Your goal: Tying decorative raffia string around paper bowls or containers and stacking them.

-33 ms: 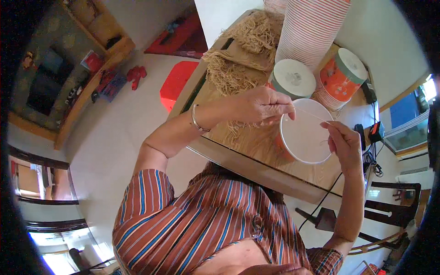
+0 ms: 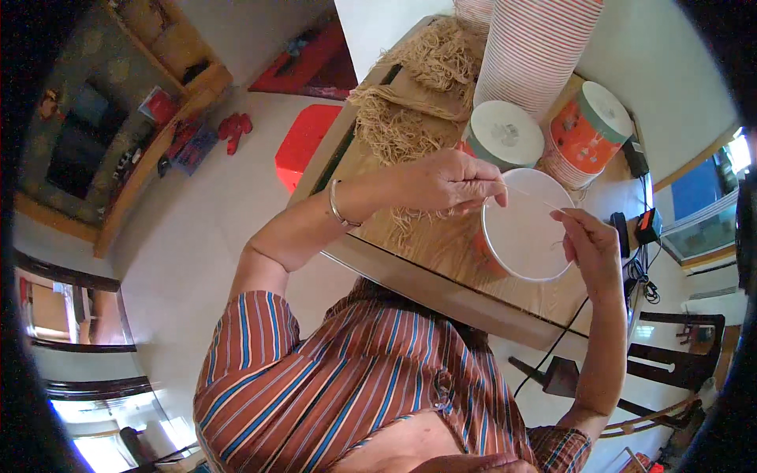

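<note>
Over the open mouth of a paper bucket (image 2: 530, 252), white inside with an orange outer wall, both my hands are raised. My left hand (image 2: 471, 183), a bangle on its wrist, pinches one end of a thin pale string (image 2: 555, 206) at the far left of the rim. On the right side, my right hand (image 2: 593, 243) pinches the string between thumb and finger. A short loose strand hangs below its fingertips. The string's middle, between the hands, is too faint to make out. Behind my left forearm lies a tangled heap of tan twine (image 2: 398, 138).
Beyond the bucket stand an upturned bucket (image 2: 506, 135), another orange and green one (image 2: 587, 130) and a tall stack of nested buckets (image 2: 540, 51). Cables (image 2: 643, 272) hang at the table's right end. A red stool (image 2: 306, 146) is left of the table; a dark chair (image 2: 678, 359) stands right.
The string showed as one line between my hands; now its middle is faint, with a gap visible. My hands have hardly moved.
</note>
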